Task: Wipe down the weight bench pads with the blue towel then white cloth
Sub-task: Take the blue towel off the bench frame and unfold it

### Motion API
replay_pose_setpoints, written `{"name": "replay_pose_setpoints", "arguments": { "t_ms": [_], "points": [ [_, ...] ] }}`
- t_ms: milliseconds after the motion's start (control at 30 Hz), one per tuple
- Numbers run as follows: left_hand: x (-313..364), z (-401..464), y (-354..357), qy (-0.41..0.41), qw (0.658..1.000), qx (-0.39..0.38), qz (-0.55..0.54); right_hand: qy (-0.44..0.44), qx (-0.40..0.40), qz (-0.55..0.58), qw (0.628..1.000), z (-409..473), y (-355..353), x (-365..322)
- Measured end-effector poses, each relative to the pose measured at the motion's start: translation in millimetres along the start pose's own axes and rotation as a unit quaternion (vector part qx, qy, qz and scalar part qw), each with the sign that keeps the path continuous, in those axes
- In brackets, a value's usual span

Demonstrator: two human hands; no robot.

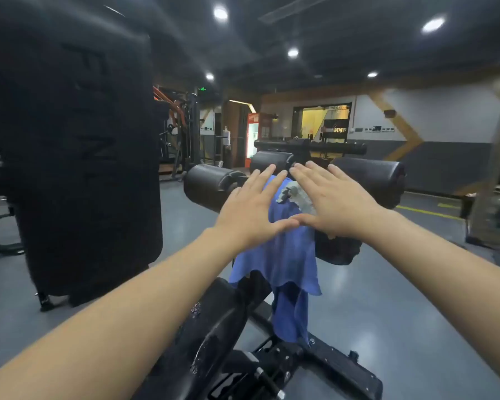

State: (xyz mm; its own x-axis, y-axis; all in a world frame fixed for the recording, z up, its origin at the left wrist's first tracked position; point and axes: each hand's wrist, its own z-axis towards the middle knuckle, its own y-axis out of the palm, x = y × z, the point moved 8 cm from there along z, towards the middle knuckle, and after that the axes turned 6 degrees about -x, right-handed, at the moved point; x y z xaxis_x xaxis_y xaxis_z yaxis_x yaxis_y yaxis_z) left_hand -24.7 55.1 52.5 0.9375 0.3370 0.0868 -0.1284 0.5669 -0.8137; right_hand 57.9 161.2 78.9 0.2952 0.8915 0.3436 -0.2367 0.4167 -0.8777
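1. Two hands are stretched out in front of me, both flat with fingers straight and spread; neither has hold of anything.
2. My left hand and my right hand are held palm-down, thumb tips touching each other, index fingertips close together, so they frame a gap.
3. Through that gap I see the blue towel, draped over the weight bench and hanging down its near side in folds.
4. A small crumpled white cloth lies on top of the blue towel, just below my right fingers; I cannot tell whether my hands touch either cloth or hover above them.
5. Beyond my fingertips sit the black roller pads, one to the left and one to the right, with another pair farther back.
6. The bench's black metal frame runs toward me at the bottom, on the grey gym floor.
7. A tall black upright pad stands to my left.
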Motion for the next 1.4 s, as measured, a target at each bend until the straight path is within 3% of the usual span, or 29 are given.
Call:
{"name": "replay_pose_setpoints", "arguments": {
  "t_ms": [167,367,667,833,1100,1400],
  "points": [
    [-29,30,42,-0.081,0.992,-0.094,-0.033,0.007,-0.05,-0.004,0.999,15,23,17],
    [-49,42,64,-0.14,0.978,-0.116,-0.102,-0.009,-0.04,0.008,0.999,17,28,20],
    [-62,47,40,-0.11,0.985,-0.058,-0.12,0.0,-0.03,0.006,1.0,12,25,17],
    [-57,36,19,-0.067,0.996,-0.025,-0.055,-0.005,-0.035,-0.004,0.999,7,21,13],
    [-64,13,-7,-0.064,0.997,-0.039,0.028,-0.009,-0.047,-0.013,0.999,-3,16,7],
    [-68,-22,-39,-0.056,0.996,-0.075,-0.007,-0.015,-0.063,-0.015,0.998,-17,13,7]
  ]
}}
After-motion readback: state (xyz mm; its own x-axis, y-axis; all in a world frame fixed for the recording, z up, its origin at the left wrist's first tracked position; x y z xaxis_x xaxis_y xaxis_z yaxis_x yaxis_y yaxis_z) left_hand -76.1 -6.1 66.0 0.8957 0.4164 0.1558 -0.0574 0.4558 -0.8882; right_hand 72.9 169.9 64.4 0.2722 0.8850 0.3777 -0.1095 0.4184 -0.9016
